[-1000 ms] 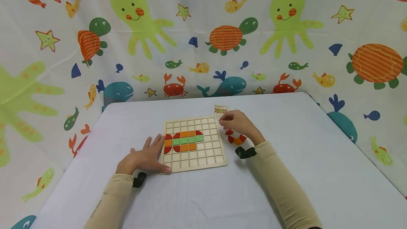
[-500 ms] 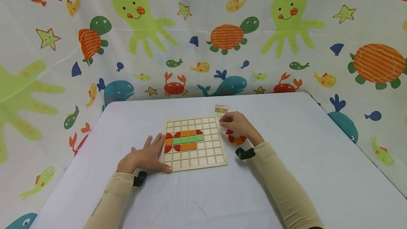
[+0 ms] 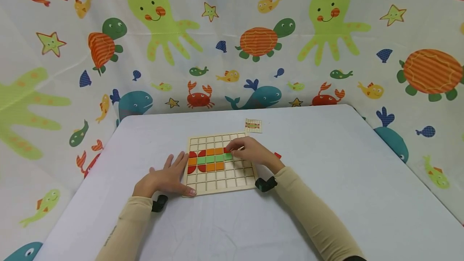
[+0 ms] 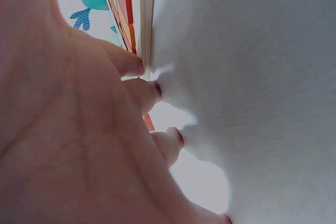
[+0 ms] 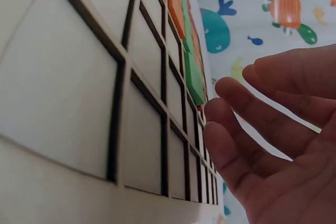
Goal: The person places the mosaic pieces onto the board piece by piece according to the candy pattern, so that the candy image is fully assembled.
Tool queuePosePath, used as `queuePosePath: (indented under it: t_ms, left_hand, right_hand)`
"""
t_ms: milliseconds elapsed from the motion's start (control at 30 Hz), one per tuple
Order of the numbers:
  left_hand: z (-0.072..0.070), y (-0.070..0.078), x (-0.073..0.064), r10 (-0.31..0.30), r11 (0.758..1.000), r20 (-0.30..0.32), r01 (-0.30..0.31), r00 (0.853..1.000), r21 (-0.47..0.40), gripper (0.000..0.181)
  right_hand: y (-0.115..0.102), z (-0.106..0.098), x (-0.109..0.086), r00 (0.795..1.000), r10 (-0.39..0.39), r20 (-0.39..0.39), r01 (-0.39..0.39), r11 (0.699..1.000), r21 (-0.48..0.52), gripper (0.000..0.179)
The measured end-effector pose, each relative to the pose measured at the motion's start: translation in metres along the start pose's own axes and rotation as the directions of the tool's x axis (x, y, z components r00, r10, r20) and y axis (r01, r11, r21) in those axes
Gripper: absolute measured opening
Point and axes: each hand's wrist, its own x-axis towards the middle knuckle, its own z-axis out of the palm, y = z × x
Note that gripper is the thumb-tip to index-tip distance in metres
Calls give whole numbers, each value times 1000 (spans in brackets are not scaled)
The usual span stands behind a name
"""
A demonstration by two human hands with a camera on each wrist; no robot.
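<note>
A square wooden grid board (image 3: 217, 184) lies on the white table with red, orange and green tiles set in its cells. My left hand (image 3: 161, 180) rests at the board's left edge, fingers spread and the thumb over the near left corner. In the left wrist view its fingertips (image 4: 173, 137) meet the tabletop along the board's side. My right hand (image 3: 250, 150) is over the board's right half, fingers bent. Its thumb and forefinger pinch at a red tile (image 3: 226, 150) beside the end green tile (image 5: 194, 77); the fingers partly cover that tile.
A small pattern card (image 3: 253, 125) lies just beyond the board's far right corner. One loose red tile (image 3: 277, 155) shows behind my right wrist; other loose tiles there are hidden by the hand. A cloth with sea animals (image 3: 253, 79) hangs behind the table.
My right hand has moved left from beside the board to the red tile at the end of the coloured rows. My left hand has stayed in place.
</note>
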Motion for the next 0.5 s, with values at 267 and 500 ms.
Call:
queuePosePath:
  t_ms: [267,500]
  left_hand:
    - [-3,5,-3,-5,1000,9,5,1000,15,139]
    - [-1,2,-2,0,1000,6,0,1000,11,140]
  right_hand:
    - [1,5,1,1000,15,-2,-15,999,-38,22]
    - [1,2,-1,1000,25,-7,-25,998,-50,20]
